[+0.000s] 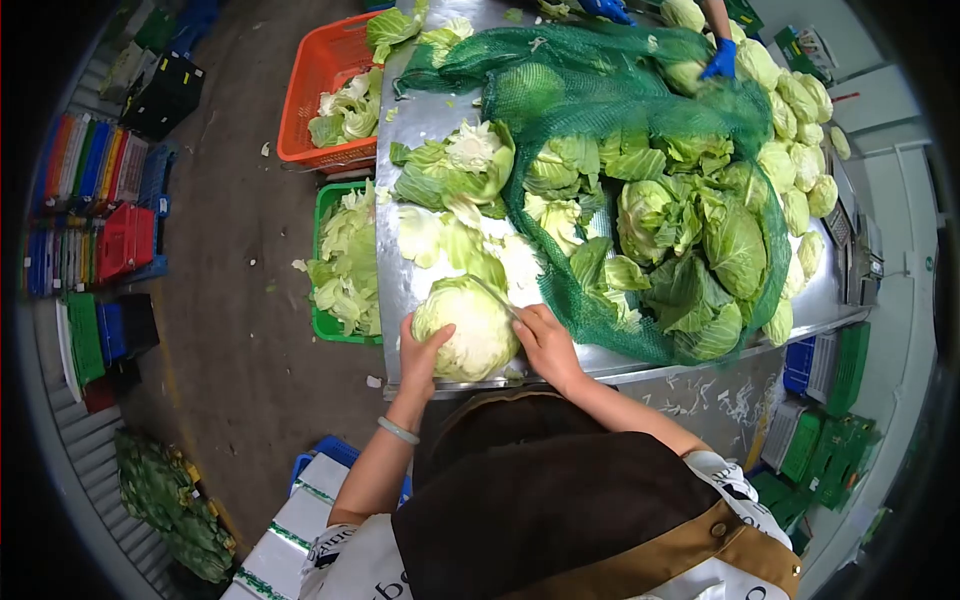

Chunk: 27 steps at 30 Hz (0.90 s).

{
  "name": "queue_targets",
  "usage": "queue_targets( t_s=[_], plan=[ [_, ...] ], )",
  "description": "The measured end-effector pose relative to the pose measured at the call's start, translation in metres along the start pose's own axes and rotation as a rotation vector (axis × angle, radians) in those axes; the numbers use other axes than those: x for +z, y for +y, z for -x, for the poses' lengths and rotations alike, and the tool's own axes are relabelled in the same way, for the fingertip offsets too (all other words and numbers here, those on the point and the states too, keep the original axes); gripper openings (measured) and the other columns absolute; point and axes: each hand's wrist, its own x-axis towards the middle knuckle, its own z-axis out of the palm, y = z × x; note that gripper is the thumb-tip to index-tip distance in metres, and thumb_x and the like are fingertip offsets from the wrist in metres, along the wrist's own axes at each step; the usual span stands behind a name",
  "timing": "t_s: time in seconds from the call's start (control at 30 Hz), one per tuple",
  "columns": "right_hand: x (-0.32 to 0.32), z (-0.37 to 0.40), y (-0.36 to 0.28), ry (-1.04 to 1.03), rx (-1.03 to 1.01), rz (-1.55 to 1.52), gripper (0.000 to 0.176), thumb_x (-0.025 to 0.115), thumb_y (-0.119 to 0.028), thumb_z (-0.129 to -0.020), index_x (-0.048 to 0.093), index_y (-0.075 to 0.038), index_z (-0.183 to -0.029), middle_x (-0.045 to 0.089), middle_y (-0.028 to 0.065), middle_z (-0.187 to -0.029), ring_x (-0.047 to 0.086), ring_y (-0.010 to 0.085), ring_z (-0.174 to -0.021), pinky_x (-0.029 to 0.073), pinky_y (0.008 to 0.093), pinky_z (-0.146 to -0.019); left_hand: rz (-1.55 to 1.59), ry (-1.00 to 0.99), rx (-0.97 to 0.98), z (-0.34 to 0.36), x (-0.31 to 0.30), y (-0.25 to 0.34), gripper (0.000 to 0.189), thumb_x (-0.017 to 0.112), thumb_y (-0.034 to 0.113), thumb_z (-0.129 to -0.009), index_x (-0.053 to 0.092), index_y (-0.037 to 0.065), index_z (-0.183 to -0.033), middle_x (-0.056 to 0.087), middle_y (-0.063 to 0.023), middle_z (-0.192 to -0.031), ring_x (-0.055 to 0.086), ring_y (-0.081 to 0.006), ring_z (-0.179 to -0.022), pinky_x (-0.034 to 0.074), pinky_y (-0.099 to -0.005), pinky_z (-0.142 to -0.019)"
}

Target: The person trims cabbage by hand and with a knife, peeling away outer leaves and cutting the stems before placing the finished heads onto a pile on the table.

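Note:
A pale trimmed cabbage [466, 330] rests at the near edge of the metal table [395, 290]. My left hand [422, 352] grips its left side, thumb across the front. In my right hand [548, 346] is a knife [492, 292], its thin blade lying against the cabbage's upper right; the handle is hidden in my fingers. Loose outer leaves [440, 238] lie just beyond the cabbage. To the right, a green mesh bag [560, 285] spreads open around several leafy cabbages [735, 250].
An orange crate [300, 125] and a green crate [322, 225] with leaves stand left of the table. Trimmed cabbages [800, 165] line the right edge. Across the table, another person's blue-gloved hand [720, 60] touches the mesh. Stacked crates [100, 155] stand far left.

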Motion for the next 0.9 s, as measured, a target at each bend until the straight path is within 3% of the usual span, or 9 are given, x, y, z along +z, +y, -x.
queue_targets(
  t_s=[0.17,0.27,0.33,0.47,0.5,0.6,0.67,0.77,0.9],
  plan=[
    [0.014,-0.034,0.001,-0.036,0.229,0.266,0.031,0.051,-0.021,-0.098,0.06,-0.008,-0.125,0.059,0.0183,-0.112,0.064,0.0401,-0.084,0.052,0.0462,-0.077,0.021,0.153,0.118,0.0,0.035,-0.005,0.078,0.083,0.013,-0.076,0.036,0.002,-0.137,0.052,-0.0139,-0.126,0.054,-0.0213,-0.112,0.048,-0.033,-0.093],
    [0.029,-0.054,0.072,0.15,0.325,0.237,0.033,0.05,-0.023,-0.098,0.059,-0.006,-0.125,0.06,0.0208,-0.113,0.062,0.0425,-0.092,0.05,0.0491,-0.083,-0.037,0.13,0.122,0.003,0.032,-0.01,0.082,0.084,0.012,-0.074,0.034,0.002,-0.138,0.05,-0.0151,-0.129,0.052,-0.0231,-0.117,0.046,-0.0336,-0.097],
    [0.013,-0.059,0.078,0.078,0.334,0.157,0.035,0.058,-0.028,-0.093,0.06,-0.006,-0.121,0.06,0.0262,-0.113,0.06,0.0435,-0.1,0.048,0.0485,-0.088,-0.192,-0.001,0.199,0.004,0.012,-0.016,0.086,0.085,0.012,-0.071,0.034,0.003,-0.139,0.049,-0.0154,-0.131,0.051,-0.0237,-0.12,0.044,-0.0343,-0.1],
    [0.006,-0.051,0.066,0.026,0.358,0.041,0.037,0.071,-0.022,-0.081,0.059,-0.007,-0.113,0.065,0.0253,-0.09,0.065,0.0416,-0.086,0.051,0.0462,-0.076,-0.56,-0.322,0.495,-0.026,-0.033,-0.005,0.094,0.087,0.01,-0.067,0.033,0.005,-0.144,0.046,-0.0167,-0.136,0.047,-0.0239,-0.126,0.041,-0.0355,-0.105],
    [0.006,-0.053,0.062,0.018,0.394,0.01,0.038,0.073,-0.019,-0.079,0.059,-0.007,-0.112,0.066,0.0246,-0.085,0.065,0.0412,-0.082,0.052,0.0456,-0.073,-0.618,-0.442,0.448,-0.03,-0.034,0.011,0.097,0.088,0.014,-0.068,0.032,0.005,-0.147,0.044,-0.0176,-0.141,0.046,-0.0239,-0.129,0.042,-0.0371,-0.104],
    [0.005,-0.06,0.042,-0.108,0.243,-0.077,0.034,0.07,-0.011,-0.078,0.057,-0.007,-0.108,0.065,0.0227,-0.077,0.066,0.0401,-0.075,0.052,0.0442,-0.066,-0.464,-0.432,-0.015,-0.04,-0.018,0.053,0.095,0.088,0.017,-0.068,0.035,0.004,-0.145,0.044,-0.0167,-0.141,0.045,-0.0243,-0.13,0.042,-0.0379,-0.104],
    [0.001,-0.061,0.016,-0.044,-0.074,0.002,0.023,0.07,-0.011,-0.08,0.06,-0.006,-0.1,0.066,0.0182,-0.08,0.065,0.0365,-0.071,0.05,0.0415,-0.062,-0.696,-0.524,0.195,-0.047,-0.02,0.039,0.094,0.09,0.029,-0.066,0.039,0.0,-0.14,0.052,-0.0164,-0.127,0.053,-0.0278,-0.118,0.045,-0.038,-0.099],
    [-0.008,-0.081,0.011,-0.077,-0.003,0.027,0.024,0.071,-0.012,-0.079,0.062,-0.006,-0.101,0.066,0.0192,-0.079,0.065,0.0382,-0.074,0.05,0.0434,-0.065,-1.095,-0.533,0.536,-0.04,-0.021,0.024,0.099,0.09,0.042,-0.063,0.039,-0.001,-0.136,0.056,-0.0219,-0.125,0.058,-0.0347,-0.114,0.046,-0.04,-0.096],
    [0.004,-0.104,0.051,0.071,0.246,0.158,0.026,0.073,-0.015,-0.078,0.062,-0.005,-0.099,0.067,0.0204,-0.079,0.065,0.0411,-0.078,0.051,0.0498,-0.069,-0.954,-0.435,0.239,-0.012,0.006,0.023,0.106,0.092,0.04,-0.06,0.032,0.002,-0.139,0.054,-0.0256,-0.131,0.054,-0.0374,-0.122,0.044,-0.0418,-0.101]
  ],
)
